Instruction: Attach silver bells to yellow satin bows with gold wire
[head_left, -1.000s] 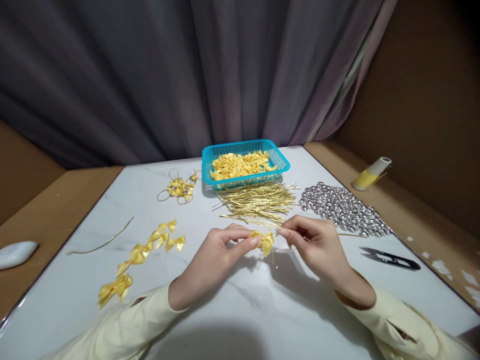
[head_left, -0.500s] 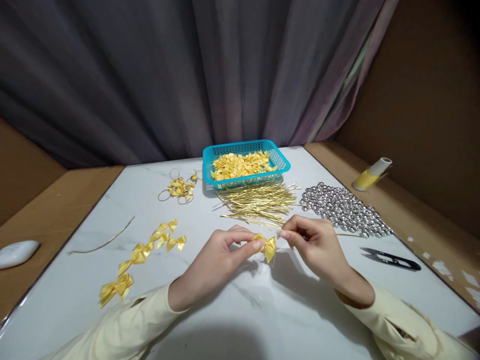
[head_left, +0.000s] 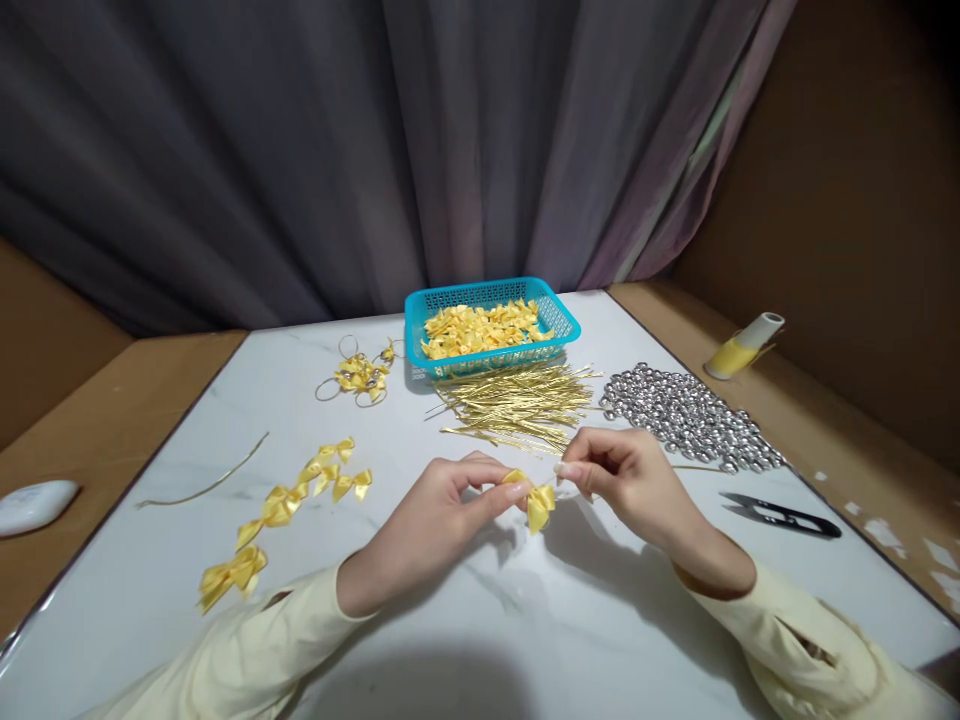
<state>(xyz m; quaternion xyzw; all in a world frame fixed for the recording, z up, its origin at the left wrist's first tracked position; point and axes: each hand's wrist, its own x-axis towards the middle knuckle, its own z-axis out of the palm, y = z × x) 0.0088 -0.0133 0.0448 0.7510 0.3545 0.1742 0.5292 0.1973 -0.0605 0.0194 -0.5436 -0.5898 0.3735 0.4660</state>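
My left hand (head_left: 439, 515) pinches a small yellow ribbon bow (head_left: 537, 502) between thumb and forefinger, just above the white table (head_left: 487, 620). My right hand (head_left: 634, 485) is closed in a pinch right beside the bow, gripping a thin gold wire tie (head_left: 686, 467) whose far end pokes out past the hand to the right. Both wrists wear pale yellow sleeves.
A blue basket (head_left: 489, 305) of yellow bows stands at the back. In front of it lies a heap of gold wire ties (head_left: 517, 405), with silver bells (head_left: 686, 418) to the right. Black snips (head_left: 780, 515), a thread spool (head_left: 742, 347), finished bows (head_left: 285, 505) and ringed bows (head_left: 360, 377) lie around.
The bow has tilted and dropped slightly between my fingers. My right hand has edged closer to it, and the wire that hung below the bow is no longer seen.
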